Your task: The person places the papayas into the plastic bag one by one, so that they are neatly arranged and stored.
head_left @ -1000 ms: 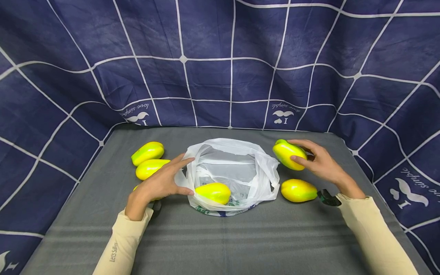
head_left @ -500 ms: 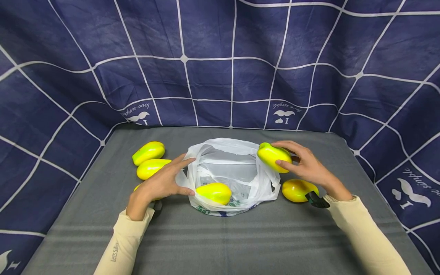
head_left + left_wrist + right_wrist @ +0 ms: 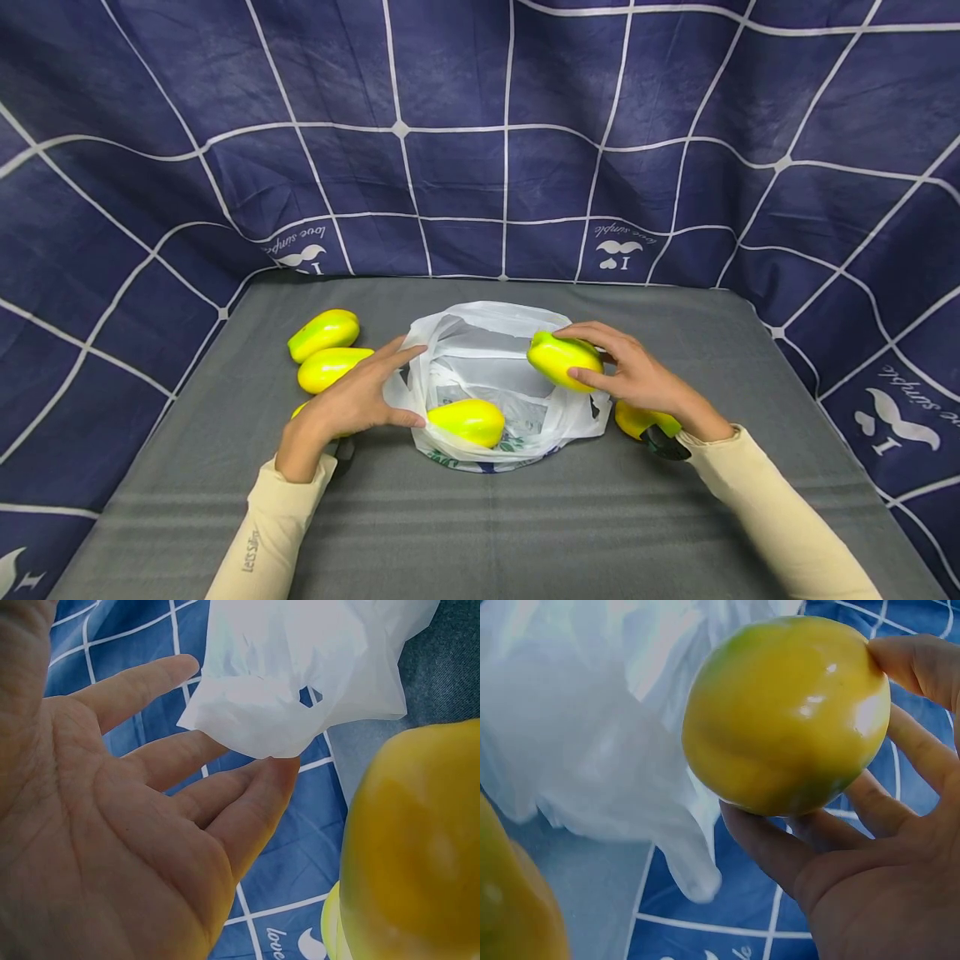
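My right hand [image 3: 637,379] holds a yellow-green papaya [image 3: 562,360] over the right side of a white plastic bag [image 3: 491,315]. Thumb and fingers wrap round the fruit's end, as the right wrist view shows with the papaya [image 3: 787,716]. The bag's mouth gapes upward, and another papaya [image 3: 471,422] lies inside at its near left. My left hand [image 3: 348,400] is at the bag's left edge, fingers spread and loosely bent. In the left wrist view its fingertips [image 3: 285,769] meet the lower edge of the bag [image 3: 262,712], without curling round it.
Left of the bag lie a papaya [image 3: 324,335] and a second papaya [image 3: 330,369], with a third mostly hidden behind my left hand. One papaya [image 3: 637,419] sits right of the bag, partly under my right wrist. Blue checked cloth [image 3: 450,167] hangs behind the grey tabletop [image 3: 480,533].
My right hand has carried its papaya leftward and slightly nearer, from beside the bag to over its right side. The left hand and the bag have stayed nearly still.
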Tool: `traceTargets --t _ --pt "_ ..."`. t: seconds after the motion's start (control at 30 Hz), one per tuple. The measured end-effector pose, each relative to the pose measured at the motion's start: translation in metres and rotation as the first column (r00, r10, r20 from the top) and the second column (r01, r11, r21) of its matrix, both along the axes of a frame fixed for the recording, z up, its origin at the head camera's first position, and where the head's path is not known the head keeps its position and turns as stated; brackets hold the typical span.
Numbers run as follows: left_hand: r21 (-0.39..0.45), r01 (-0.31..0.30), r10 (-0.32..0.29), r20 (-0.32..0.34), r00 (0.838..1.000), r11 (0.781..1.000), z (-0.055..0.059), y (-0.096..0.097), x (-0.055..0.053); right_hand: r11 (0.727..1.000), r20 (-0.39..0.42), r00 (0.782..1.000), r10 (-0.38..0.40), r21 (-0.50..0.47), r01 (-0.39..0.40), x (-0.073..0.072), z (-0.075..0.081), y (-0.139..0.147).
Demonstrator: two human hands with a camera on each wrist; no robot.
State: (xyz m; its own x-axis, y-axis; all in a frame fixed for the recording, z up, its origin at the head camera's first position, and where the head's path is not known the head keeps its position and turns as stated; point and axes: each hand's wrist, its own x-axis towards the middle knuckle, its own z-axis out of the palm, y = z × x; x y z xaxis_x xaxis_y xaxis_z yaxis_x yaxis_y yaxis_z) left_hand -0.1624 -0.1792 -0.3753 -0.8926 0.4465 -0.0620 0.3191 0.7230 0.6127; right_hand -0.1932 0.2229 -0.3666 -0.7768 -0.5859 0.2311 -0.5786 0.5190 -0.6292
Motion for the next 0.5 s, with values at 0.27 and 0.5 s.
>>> traceTargets --t 0.27,0.5 --pt "-0.003 0.005 -0.005 -0.004 1.000 1.000 -0.001 0.000 -0.001 0.995 0.014 0.995 0.097 0.027 -0.097 0.001 -0.015 -0.015" --pt "-0.009 0.007 -0.007 -0.011 1.000 1.000 -0.001 -0.001 -0.001 0.986 0.016 0.986 0.166 0.007 -0.166 0.002 -0.025 -0.027"
